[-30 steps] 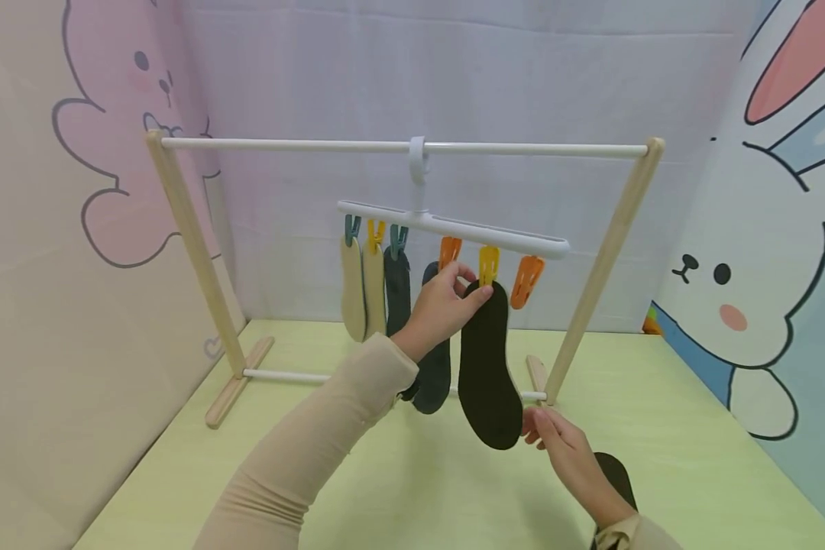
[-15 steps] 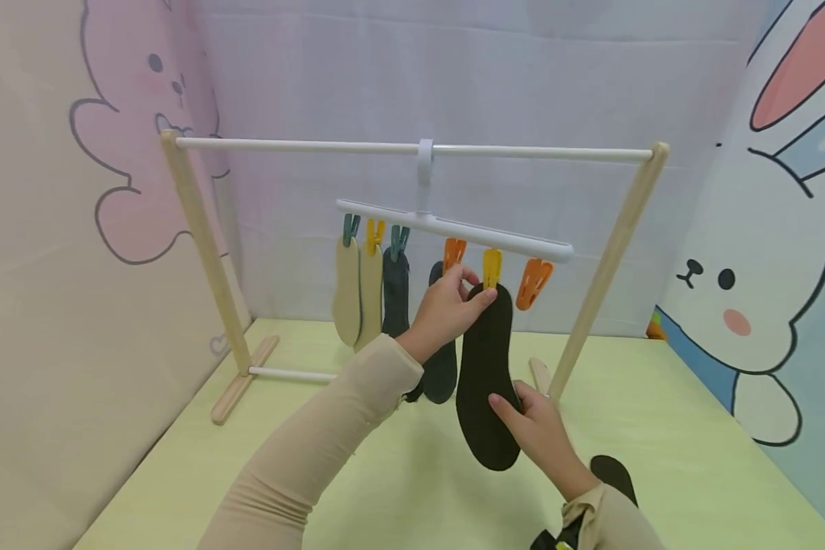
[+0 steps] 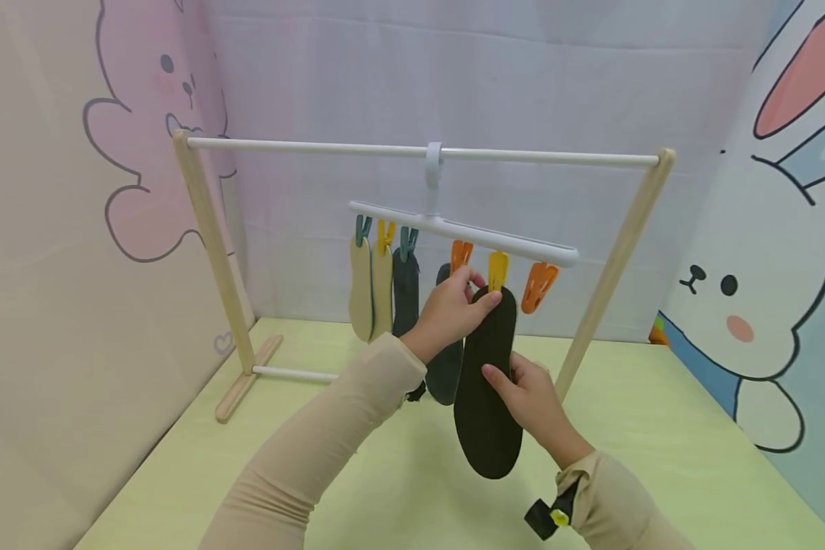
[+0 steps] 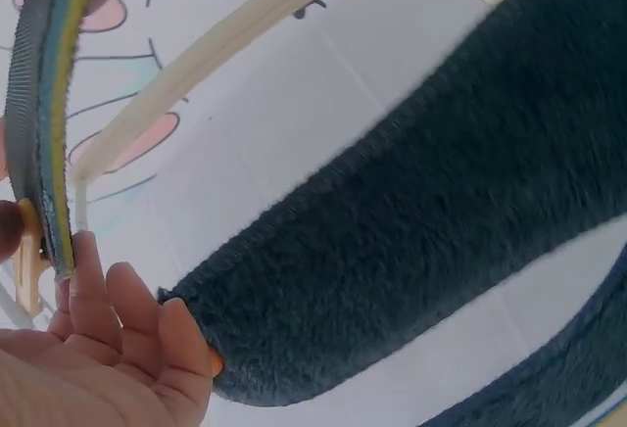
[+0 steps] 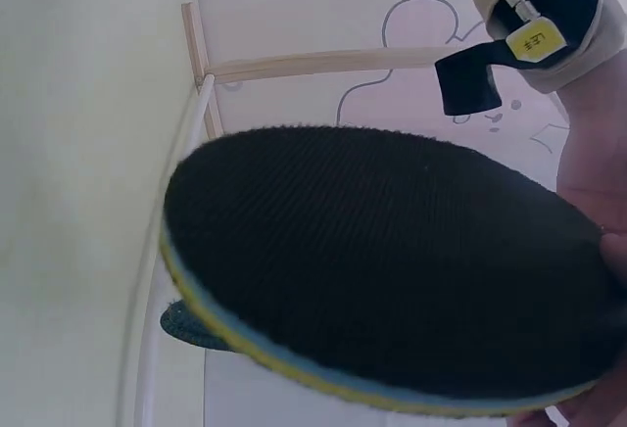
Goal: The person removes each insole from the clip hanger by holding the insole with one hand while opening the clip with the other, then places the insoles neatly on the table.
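A dark insole (image 3: 490,435) hangs at a tilt below a yellow clothespin (image 3: 498,270) on the white hanger (image 3: 474,235). My left hand (image 3: 450,312) pinches its upper end beside the clothespin. My right hand (image 3: 538,401) grips the insole's right edge partway down, thumb across its face. Seen edge-on in the left wrist view, the insole (image 4: 61,104) shows yellow and blue layers; the left hand (image 4: 118,358) has its fingers behind the top end. The right wrist view has the ribbed dark face (image 5: 382,260) up close. An orange clothespin (image 3: 539,287) to the right holds nothing.
Two beige insoles (image 3: 360,294) and dark fuzzy insoles (image 3: 406,290) hang from other clothespins on the left and middle. The hanger hooks over the white rod (image 3: 536,156) of a wooden-legged rack (image 3: 213,252) on a pale yellow-green table (image 3: 179,473).
My right hand has come in from below the insole's right edge, taken hold of it and slid upward. The insole's lower end has swung slightly nearer. My left hand keeps its pinch at the top.
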`<state>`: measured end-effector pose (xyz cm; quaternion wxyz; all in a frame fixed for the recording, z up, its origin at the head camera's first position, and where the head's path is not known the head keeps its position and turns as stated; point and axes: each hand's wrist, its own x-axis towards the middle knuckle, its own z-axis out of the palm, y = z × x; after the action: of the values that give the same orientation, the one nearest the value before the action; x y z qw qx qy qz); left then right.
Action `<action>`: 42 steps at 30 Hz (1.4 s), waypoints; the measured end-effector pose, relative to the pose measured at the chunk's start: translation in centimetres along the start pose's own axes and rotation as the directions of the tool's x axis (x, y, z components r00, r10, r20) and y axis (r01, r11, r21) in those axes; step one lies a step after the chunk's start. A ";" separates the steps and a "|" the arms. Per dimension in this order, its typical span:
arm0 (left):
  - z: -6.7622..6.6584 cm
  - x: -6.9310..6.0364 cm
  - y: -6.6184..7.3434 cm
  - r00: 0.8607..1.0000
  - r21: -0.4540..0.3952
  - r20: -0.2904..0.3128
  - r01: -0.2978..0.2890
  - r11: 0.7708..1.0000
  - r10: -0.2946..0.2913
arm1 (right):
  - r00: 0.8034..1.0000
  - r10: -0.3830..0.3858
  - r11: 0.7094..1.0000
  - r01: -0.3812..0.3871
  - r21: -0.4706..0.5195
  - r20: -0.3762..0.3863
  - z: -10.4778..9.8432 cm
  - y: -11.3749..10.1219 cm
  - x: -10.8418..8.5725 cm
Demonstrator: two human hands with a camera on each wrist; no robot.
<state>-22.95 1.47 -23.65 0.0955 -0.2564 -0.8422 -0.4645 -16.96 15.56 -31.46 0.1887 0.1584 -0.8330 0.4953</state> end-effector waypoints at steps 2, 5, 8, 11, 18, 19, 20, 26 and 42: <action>0.0 0.0 0.1 1.000 0.013 0.012 -0.020 1.000 0.019 | 0.999 -0.035 0.999 0.035 -0.013 0.012 0.0 0.1 -0.1; -0.2 0.1 0.4 0.999 -0.032 0.023 -0.033 0.999 0.034 | 0.997 -0.066 0.997 0.068 -0.034 0.041 0.2 0.0 -0.3; -0.5 0.4 0.7 0.999 -0.196 0.032 -0.024 0.980 0.030 | 0.995 -0.058 0.998 0.061 -0.034 0.082 0.4 -0.4 -0.5; -0.9 0.6 0.8 0.997 -0.386 0.083 0.032 0.922 0.000 | 0.995 -0.021 0.999 0.024 -0.027 0.102 0.6 -0.7 -0.5; -1.4 1.1 0.2 0.985 -0.475 0.172 0.086 0.876 -0.003 | 0.993 0.036 0.999 -0.034 -0.013 0.110 0.8 -0.6 -0.6; -1.5 1.2 0.2 0.985 -0.470 0.175 0.080 0.879 0.004 | 0.993 0.036 0.999 -0.034 -0.015 0.111 0.9 -0.6 -0.6; -1.5 1.2 0.1 0.984 -0.463 0.176 0.077 0.883 0.007 | 0.993 0.034 0.999 -0.032 -0.016 0.112 0.9 -0.6 -0.6; -1.7 1.4 0.2 0.981 -0.440 0.196 0.094 0.893 -0.007 | 0.993 0.022 0.999 -0.019 -0.031 0.116 1.0 -0.5 -0.6; -1.0 1.3 0.5 0.993 -0.512 0.083 0.115 0.851 -0.084 | 0.998 0.038 0.999 -0.040 0.029 0.057 1.0 -0.5 -1.1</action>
<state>-23.85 1.29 -22.24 -0.0252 -0.2421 -0.7014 -0.6699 -15.94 14.50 -31.99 0.1529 0.1589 -0.8333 0.5069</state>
